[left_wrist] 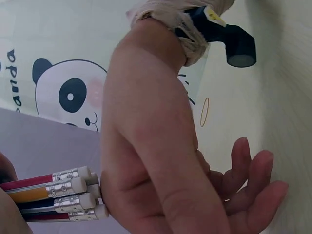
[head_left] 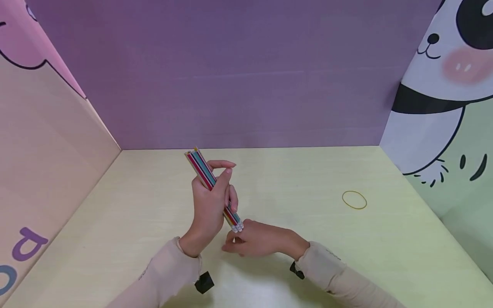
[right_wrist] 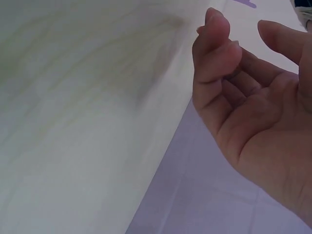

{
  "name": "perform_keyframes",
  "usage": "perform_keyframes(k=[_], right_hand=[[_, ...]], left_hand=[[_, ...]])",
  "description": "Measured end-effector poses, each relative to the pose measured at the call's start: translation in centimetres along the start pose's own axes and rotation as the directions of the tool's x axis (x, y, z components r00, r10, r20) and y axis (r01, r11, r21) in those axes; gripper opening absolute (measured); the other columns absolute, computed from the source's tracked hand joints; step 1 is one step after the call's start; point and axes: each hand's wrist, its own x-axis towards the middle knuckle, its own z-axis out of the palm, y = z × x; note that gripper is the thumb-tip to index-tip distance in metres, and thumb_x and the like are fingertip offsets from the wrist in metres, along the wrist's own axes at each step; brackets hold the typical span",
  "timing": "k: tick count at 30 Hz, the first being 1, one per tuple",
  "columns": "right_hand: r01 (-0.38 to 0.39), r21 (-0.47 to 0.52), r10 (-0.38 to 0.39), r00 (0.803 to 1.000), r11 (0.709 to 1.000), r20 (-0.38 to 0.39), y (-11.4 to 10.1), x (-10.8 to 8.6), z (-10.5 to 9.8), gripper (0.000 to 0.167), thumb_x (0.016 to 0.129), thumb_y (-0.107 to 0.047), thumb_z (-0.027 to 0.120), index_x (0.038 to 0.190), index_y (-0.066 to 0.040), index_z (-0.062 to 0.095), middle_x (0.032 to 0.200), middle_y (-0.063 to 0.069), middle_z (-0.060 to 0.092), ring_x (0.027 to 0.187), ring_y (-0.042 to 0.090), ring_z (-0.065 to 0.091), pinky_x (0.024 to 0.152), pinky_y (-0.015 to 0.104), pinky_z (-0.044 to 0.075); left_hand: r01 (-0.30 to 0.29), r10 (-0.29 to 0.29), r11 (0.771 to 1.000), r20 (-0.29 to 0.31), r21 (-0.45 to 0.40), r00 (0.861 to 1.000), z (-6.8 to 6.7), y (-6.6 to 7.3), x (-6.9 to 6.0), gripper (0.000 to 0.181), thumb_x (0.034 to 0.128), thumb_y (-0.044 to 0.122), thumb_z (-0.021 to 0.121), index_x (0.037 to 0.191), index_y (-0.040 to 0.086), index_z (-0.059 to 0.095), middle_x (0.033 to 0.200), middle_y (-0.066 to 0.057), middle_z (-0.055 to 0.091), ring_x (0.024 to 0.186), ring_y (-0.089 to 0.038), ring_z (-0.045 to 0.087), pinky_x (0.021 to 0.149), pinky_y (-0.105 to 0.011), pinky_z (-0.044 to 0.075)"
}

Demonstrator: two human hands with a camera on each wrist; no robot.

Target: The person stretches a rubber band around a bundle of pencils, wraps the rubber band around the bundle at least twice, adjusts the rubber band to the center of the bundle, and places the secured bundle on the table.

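Observation:
A bundle of several pencils (head_left: pixel 203 167) in different colours slants across my left hand (head_left: pixel 209 201), which grips it above the table. The white eraser ends (left_wrist: pixel 87 200) with their silver ferrules point down toward my right hand (head_left: pixel 262 237). They meet the back of that hand in the left wrist view. My right hand holds nothing, its fingers loosely bent, as the right wrist view shows its palm (right_wrist: pixel 273 131) bare. Only a small part of the left hand shows at the left wrist view's edge. A thin yellow rubber band (head_left: pixel 354 200) lies on the table to the right.
The pale wood-look table (head_left: pixel 154 179) meets a purple wall (head_left: pixel 246 77) at the back. Printed side panels with a panda (head_left: pixel 427 141) on the right and a pink figure (head_left: pixel 31 38) on the left flank it.

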Motion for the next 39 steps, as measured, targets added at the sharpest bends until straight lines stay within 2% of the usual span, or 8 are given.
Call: perform_keyframes(k=[7, 13, 23, 28, 32, 34, 36, 39], right_hand=[[0.009, -0.074, -0.013, 0.998, 0.997, -0.054, 0.2, 0.5, 0.8, 0.018, 0.102, -0.027, 0.059, 0.100, -0.012, 0.069, 0.071, -0.008, 0.060, 0.062, 0.002, 0.053, 0.063, 0.018, 0.045], [0.079, -0.147, -0.085, 0.996, 0.986, -0.032, -0.3, 0.3, 1.3, 0.013, 0.101, -0.027, 0.060, 0.099, -0.016, 0.053, 0.084, -0.009, 0.049, 0.068, 0.002, 0.049, 0.063, 0.016, 0.042], [0.143, -0.173, -0.155, 0.987, 0.974, -0.053, -0.4, -0.1, 0.1, 0.012, 0.101, -0.023, 0.060, 0.098, -0.015, 0.051, 0.084, -0.004, 0.047, 0.066, 0.005, 0.044, 0.062, 0.016, 0.038], [0.009, -0.282, -0.027, 0.998, 0.959, -0.062, 0.0, -0.5, -0.2, 0.016, 0.100, -0.023, 0.062, 0.088, -0.013, 0.058, 0.071, -0.010, 0.045, 0.058, 0.001, 0.042, 0.055, 0.015, 0.036], [-0.135, -0.320, 0.100, 0.987, 0.938, -0.125, 0.6, -1.4, -2.3, 0.017, 0.099, -0.022, 0.063, 0.086, -0.010, 0.064, 0.061, -0.010, 0.046, 0.052, 0.003, 0.042, 0.052, 0.019, 0.038], [-0.176, -0.340, 0.104, 0.970, 0.924, -0.219, 0.6, -2.0, -3.9, 0.010, 0.099, -0.019, 0.062, 0.096, -0.010, 0.066, 0.064, -0.008, 0.052, 0.054, 0.005, 0.045, 0.055, 0.022, 0.042], [-0.185, -0.339, 0.053, 0.930, 0.922, -0.364, 0.5, -2.8, -5.6, 0.010, 0.100, -0.015, 0.059, 0.103, -0.007, 0.066, 0.067, -0.005, 0.053, 0.055, 0.008, 0.045, 0.055, 0.024, 0.042], [-0.097, -0.283, -0.096, 0.795, 0.954, -0.598, -0.3, -3.8, -7.5, 0.023, 0.102, -0.009, 0.055, 0.122, -0.004, 0.063, 0.086, 0.001, 0.066, 0.066, 0.010, 0.054, 0.062, 0.027, 0.047]], left_hand=[[-0.068, 0.065, 0.995, 0.043, 0.067, 0.997, 0.5, 0.5, -0.8, 0.016, 0.1022, 0.013, 0.054, 0.108, -0.002, 0.055, 0.042, -0.007, 0.046, 0.030, -0.023, 0.044, 0.031, -0.030, 0.037], [-0.066, 0.057, 0.994, 0.108, 0.084, 0.993, 1.1, 0.6, -1.8, 0.015, 0.1026, 0.012, 0.054, 0.109, -0.001, 0.055, 0.044, -0.010, 0.048, 0.030, -0.024, 0.045, 0.031, -0.032, 0.038], [-0.018, 0.003, 0.998, 0.228, 0.065, 0.974, 1.6, 1.3, -2.2, 0.015, 0.1030, 0.011, 0.052, 0.110, -0.002, 0.053, 0.046, -0.011, 0.050, 0.032, -0.027, 0.046, 0.032, -0.033, 0.038], [0.026, -0.049, 0.995, 0.257, 0.091, 0.965, 0.7, 1.4, -0.9, 0.015, 0.1031, 0.011, 0.051, 0.109, -0.003, 0.052, 0.042, -0.006, 0.043, 0.029, -0.023, 0.043, 0.031, -0.034, 0.037], [0.111, -0.160, 0.978, 0.299, 0.174, 0.941, -0.1, 1.0, -0.1, 0.015, 0.1022, 0.012, 0.054, 0.110, -0.001, 0.053, 0.042, -0.008, 0.044, 0.030, -0.024, 0.045, 0.032, -0.032, 0.035], [0.157, -0.227, 0.960, 0.314, 0.232, 0.922, -0.3, 0.6, 0.1, 0.016, 0.1023, 0.014, 0.055, 0.111, 0.001, 0.053, 0.043, -0.009, 0.045, 0.031, -0.023, 0.045, 0.034, -0.031, 0.036], [0.195, -0.289, 0.937, 0.330, 0.289, 0.899, -0.3, 0.1, 0.1, 0.018, 0.1022, 0.017, 0.057, 0.112, 0.002, 0.053, 0.044, -0.010, 0.046, 0.032, -0.022, 0.045, 0.035, -0.030, 0.037], [0.228, -0.365, 0.899, 0.351, 0.374, 0.862, -0.2, -0.4, 0.0, 0.020, 0.1023, 0.021, 0.057, 0.112, 0.004, 0.055, 0.044, -0.012, 0.049, 0.033, -0.024, 0.048, 0.037, -0.033, 0.042]])
